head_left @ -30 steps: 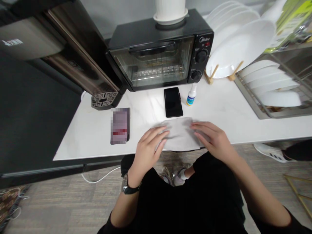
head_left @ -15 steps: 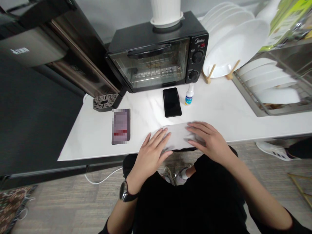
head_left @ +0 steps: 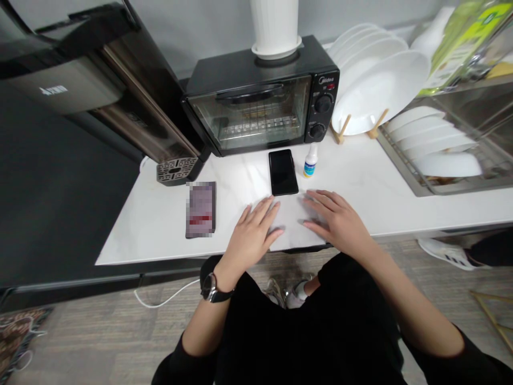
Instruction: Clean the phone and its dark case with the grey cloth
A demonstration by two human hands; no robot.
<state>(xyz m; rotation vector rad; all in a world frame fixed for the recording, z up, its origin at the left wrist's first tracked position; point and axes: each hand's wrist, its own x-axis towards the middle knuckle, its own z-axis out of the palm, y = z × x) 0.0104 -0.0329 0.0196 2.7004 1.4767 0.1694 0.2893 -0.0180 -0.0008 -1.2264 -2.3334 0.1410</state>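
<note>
Cloth: A thin, light grey cloth (head_left: pixel 292 227) lies flat on the shiny white stone-look counter (head_left: pixel 156 227), just below the middle of the frame. It is by the counter's front edge.
Left hand: The bare left hand (head_left: pixel 251 235) is palm down at the cloth's left side. Its fingers are almost straight and a bit apart, with the thumb stuck out. They rest flat and grip nothing.
Right hand: The bare right hand (head_left: pixel 340 222) is palm down at the cloth's right side. Its fingers are a little bent and spread, thumb apart, and they grip nothing too.
Watch: A round watch with a black strap (head_left: pixel 209 287) is on the left wrist.
Phone: A flat, shiny black phone (head_left: pixel 283 172) lies just above the cloth. I can't tell if they touch.
Bottle: A small white bottle with a blue label (head_left: pixel 310 163) stands upright near the phone's right side.
Blurry thing: A flat purple-grey thing with dark edges (head_left: pixel 201 209) lies left of the middle, hidden by little squares.
Oven: A black box-shaped oven with a glass door (head_left: pixel 262 107) sits at the upper middle. A white pot (head_left: pixel 275 24) is on top.
Dishes: Round white plates (head_left: pixel 380 93) stand up at the upper right.
</note>
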